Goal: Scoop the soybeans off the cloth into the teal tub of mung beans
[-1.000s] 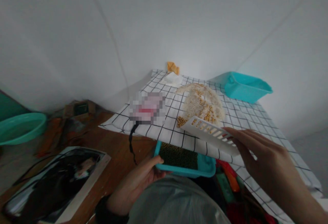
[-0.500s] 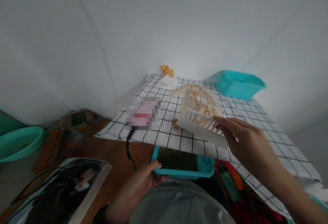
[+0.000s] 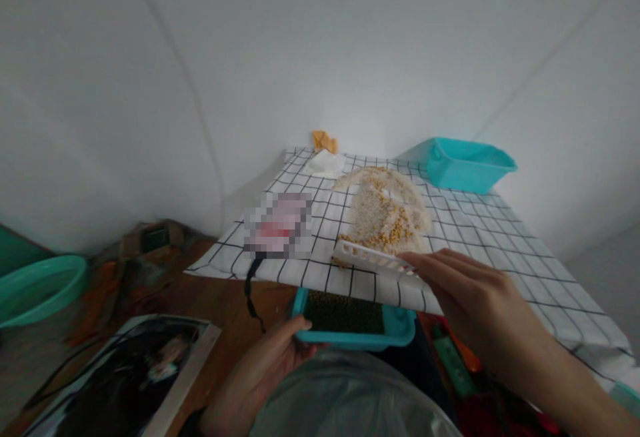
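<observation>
My left hand (image 3: 280, 343) grips the left end of a turquoise plastic tub (image 3: 345, 339), thumb over its rim. Small dark green grains (image 3: 345, 313) cover much of the tub's bottom, just below the table's front edge. In my right hand (image 3: 470, 290) is the right end of a white slotted plastic piece (image 3: 375, 260), tilted low over the cloth. Right behind that piece lies a spread of pale grains (image 3: 367, 207) mixed with yellow, bean-like kernels (image 3: 397, 227). A few yellow kernels sit at the piece's left end.
A white checked cloth (image 3: 500, 250) covers the table. At its back right stands another turquoise tub (image 3: 467, 167); white tissue (image 3: 326, 163) and an orange cloth (image 3: 325, 141) lie at the back. A blurred-out pink item (image 3: 280, 223) with a black strap rests left. A green basin (image 3: 45, 283) stands far left.
My right hand has brought the white slotted piece lower and slightly toward me, tilting it flatter, so more of the yellow kernels show behind it. My left hand keeps hold of the tub.
</observation>
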Demonstrator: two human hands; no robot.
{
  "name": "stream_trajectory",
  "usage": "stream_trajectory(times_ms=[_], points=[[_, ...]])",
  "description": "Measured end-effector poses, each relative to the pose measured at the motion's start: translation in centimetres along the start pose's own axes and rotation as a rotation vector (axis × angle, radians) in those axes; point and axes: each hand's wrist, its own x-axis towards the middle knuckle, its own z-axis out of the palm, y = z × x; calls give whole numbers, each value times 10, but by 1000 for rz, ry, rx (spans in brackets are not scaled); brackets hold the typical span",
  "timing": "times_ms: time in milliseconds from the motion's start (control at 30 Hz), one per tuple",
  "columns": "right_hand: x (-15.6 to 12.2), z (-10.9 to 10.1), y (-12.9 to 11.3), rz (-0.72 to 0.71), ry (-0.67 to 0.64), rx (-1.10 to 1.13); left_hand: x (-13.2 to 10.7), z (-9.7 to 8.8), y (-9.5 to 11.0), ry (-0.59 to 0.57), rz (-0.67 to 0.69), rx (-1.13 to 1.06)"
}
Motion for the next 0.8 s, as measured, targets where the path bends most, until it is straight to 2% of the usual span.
stream_trajectory(times_ms=[133, 367, 533, 800], points=[[-3, -1, -7, -48, -31, 28, 2, -5, -1, -48, -33, -16], [-17, -11, -20, -111, -67, 59, 5, -5, 1, 4, 14, 58], [-25, -16, -6, -45, -21, 37, 4, -1, -3, -21, 29, 12], [-38, -27, 22, 16, 42, -125, -5, 9, -14, -44, -84, -15]])
